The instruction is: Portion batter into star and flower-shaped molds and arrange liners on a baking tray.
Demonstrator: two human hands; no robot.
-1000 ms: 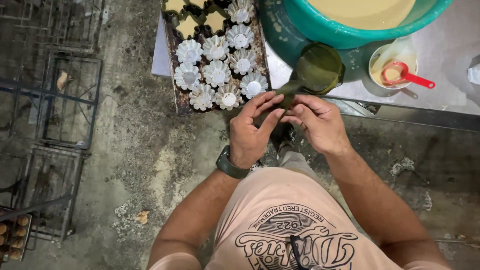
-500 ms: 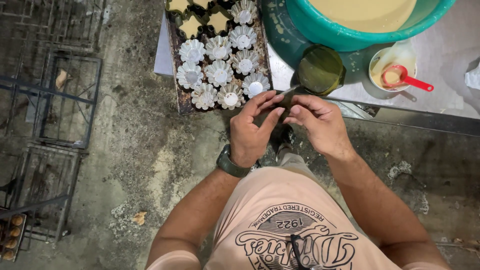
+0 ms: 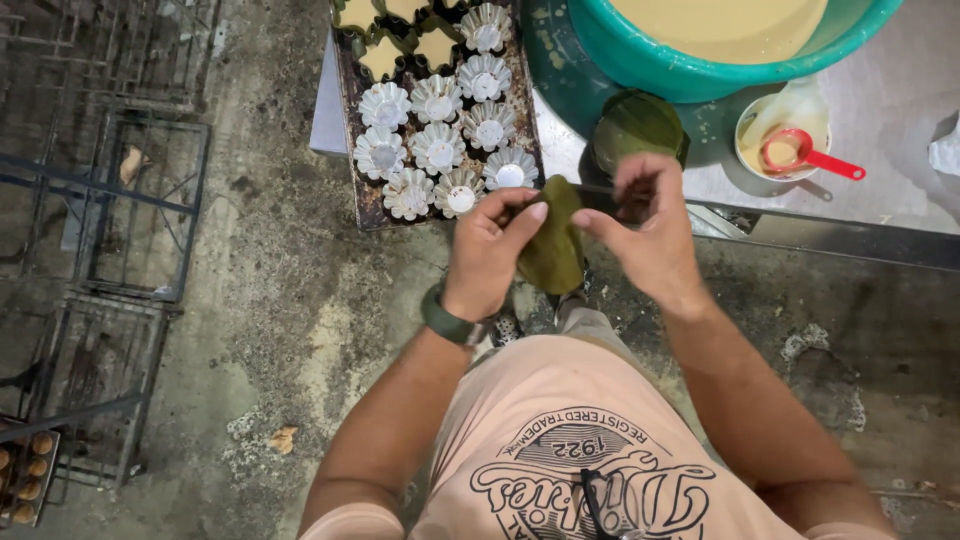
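In the head view, the left hand (image 3: pixel 490 250) and the right hand (image 3: pixel 650 225) now hold between them a dark green, soft, folded leaf piece (image 3: pixel 553 245), lifted clear since a moment ago; each grip is closed on it. It hangs in front of the grey metal counter (image 3: pixel 900 110), near the dark baking tray (image 3: pixel 352 200) of small fluted metal moulds (image 3: pixel 437 150). Below is rough concrete floor (image 3: pixel 260 300).

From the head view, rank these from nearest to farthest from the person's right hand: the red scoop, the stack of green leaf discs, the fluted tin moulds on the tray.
From the right hand:
1. Stack of green leaf discs, just above it on the table.
2. Red scoop, to the right in a small white bowl.
3. Fluted tin moulds, far left on the dark tray, beyond the left hand.
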